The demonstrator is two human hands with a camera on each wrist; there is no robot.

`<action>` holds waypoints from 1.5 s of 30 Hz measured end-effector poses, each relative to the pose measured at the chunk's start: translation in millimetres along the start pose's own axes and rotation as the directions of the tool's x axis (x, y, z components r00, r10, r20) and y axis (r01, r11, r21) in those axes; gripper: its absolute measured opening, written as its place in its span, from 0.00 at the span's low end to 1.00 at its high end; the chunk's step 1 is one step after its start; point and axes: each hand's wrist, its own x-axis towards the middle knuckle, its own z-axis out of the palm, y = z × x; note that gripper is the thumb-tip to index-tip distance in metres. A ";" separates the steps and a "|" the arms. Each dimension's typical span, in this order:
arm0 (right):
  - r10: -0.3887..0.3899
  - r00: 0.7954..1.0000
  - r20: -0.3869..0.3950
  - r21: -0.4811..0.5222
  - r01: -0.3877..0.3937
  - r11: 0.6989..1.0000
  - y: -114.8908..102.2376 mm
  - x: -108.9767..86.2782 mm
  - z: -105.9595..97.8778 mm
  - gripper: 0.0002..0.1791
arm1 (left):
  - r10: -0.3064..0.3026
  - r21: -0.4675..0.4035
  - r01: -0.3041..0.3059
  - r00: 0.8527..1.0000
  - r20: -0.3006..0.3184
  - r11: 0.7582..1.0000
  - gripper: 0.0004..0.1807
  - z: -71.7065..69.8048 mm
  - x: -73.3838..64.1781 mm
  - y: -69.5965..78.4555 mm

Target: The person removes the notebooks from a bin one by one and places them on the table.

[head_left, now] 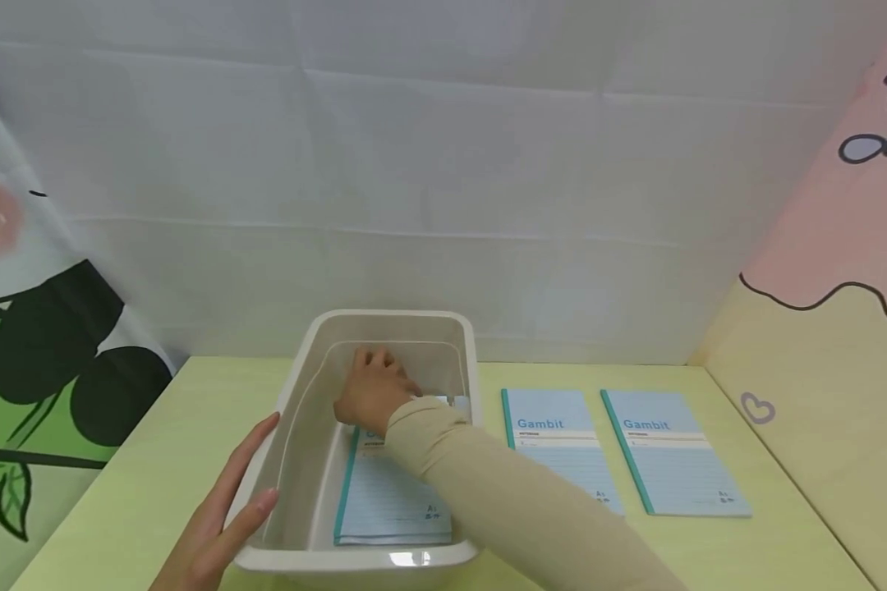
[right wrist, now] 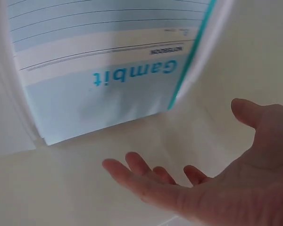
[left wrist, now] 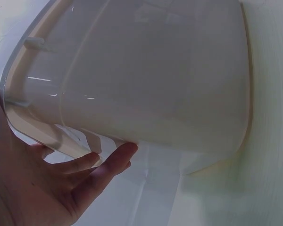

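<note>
Notebook stack (head_left: 392,509) lay flat inside the off-white bin (head_left: 395,561), toward its right side. My right hand (head_left: 375,394) hung in the bin just past the stack's far edge, fingers loosely apart, clamped on nothing. My left hand (head_left: 218,517) touched the bin's left side, fingers extended. Right of it, a middle notebook (head_left: 558,451) and far-right notebook (head_left: 676,460) lay on the surface (head_left: 118,525).

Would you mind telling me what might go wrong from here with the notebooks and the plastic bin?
The beige sleeve crosses the rim of the plastic bin, so withdrawing that arm might nudge the bin.
The tabletop notebook nearest the bin lies close to the sleeve and could be brushed askew.
The stacked notebooks have slightly offset near edges; the right hand could shift the top one further.
</note>
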 end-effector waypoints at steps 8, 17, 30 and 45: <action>0.021 1.000 -0.009 -0.045 -0.021 0.999 2.9 15.0 32.3 0.41 | -0.079 -0.032 0.079 0.997 0.002 0.996 0.36 0.6 1.4 2.9; 0.102 0.994 0.032 -0.230 -0.092 0.969 -3.9 -0.8 27.4 0.38 | -0.065 -0.041 0.065 0.998 -0.005 0.997 0.36 2.5 2.8 2.9; 0.008 0.995 0.104 -0.403 0.035 0.915 -6.2 1.3 38.1 0.43 | -0.065 0.011 0.065 0.998 -0.008 0.998 0.36 3.5 4.0 0.1; 0.031 0.987 0.157 -0.414 0.037 0.909 -4.6 10.2 23.8 0.52 | -0.072 0.002 0.072 0.997 -0.002 0.997 0.35 2.6 3.0 -3.2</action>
